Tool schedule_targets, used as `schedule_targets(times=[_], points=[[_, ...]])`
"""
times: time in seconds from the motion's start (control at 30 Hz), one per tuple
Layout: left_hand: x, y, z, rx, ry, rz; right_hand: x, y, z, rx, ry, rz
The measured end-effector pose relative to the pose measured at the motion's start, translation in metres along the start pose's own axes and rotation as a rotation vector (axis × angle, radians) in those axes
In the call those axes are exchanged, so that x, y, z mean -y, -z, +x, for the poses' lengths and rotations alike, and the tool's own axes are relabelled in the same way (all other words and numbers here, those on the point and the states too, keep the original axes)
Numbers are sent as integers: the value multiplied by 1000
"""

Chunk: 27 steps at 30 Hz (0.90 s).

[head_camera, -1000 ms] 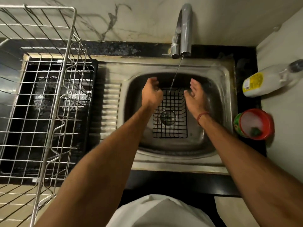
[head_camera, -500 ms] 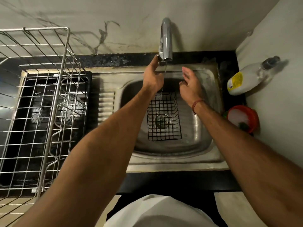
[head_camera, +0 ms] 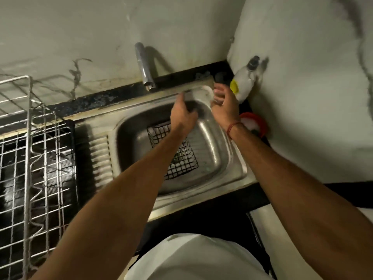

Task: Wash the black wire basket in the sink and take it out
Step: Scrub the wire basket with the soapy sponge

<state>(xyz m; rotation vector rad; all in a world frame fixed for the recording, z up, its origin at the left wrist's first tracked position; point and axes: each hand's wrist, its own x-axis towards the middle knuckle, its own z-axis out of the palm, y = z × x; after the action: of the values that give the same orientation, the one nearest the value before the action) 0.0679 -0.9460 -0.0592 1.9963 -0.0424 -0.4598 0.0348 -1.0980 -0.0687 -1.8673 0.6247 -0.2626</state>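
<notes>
Two hands are up at the far right corner of the sink (head_camera: 232, 168), and neither is on the basket (head_camera: 181, 164), which lies flat in the bowl over the drain, partly hidden under the left forearm. The right hand (head_camera: 224, 110) reaches toward the bottle (head_camera: 243, 87) leaning in the wall corner, with fingers stretched out near its yellow label; the picture is smeared there, so I cannot tell whether they touch it or close on anything. The left hand (head_camera: 182, 116) hovers over the bowl's back edge with fingers loosely curled, and it seems to hold nothing.

The main risk, as I judge it, lies in that reach. The bottle leans instead of standing, so a wet hand brushing it could tip it into the bowl or onto the red tub (head_camera: 256, 124) just beside it. Wet fingers may also slip on smooth plastic. No water shows at the tap (head_camera: 144, 67), so the basket may go unrinsed if soap is added first. When the basket is lifted, its thin wires could catch the bowl's rim and drip across the counter toward the rack (head_camera: 30, 138).
</notes>
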Motion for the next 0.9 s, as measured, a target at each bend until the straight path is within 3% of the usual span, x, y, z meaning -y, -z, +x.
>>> schedule_targets(times=[0.1,0.17,0.33,0.5,0.67,0.8,0.9], points=[[-16,-52,-11,166,-86,84,-18,59,-16,-167,17,-86],[-26,-83,-18,249,-75,117,-30,97,-28,-179,-19,-195],[-28,-133,-35,370,35,136,-48,153,-50,158,-71,-822],[-14,-149,-44,324,241,-131,-41,136,-34,312,-25,-1159],[-18,-149,-51,294,310,-185,-52,126,-24,301,36,-1191],[-15,-149,-53,272,290,-205,-66,125,-25,128,106,-893],[-14,-146,-55,265,277,-241,-69,121,-32,256,186,-785]])
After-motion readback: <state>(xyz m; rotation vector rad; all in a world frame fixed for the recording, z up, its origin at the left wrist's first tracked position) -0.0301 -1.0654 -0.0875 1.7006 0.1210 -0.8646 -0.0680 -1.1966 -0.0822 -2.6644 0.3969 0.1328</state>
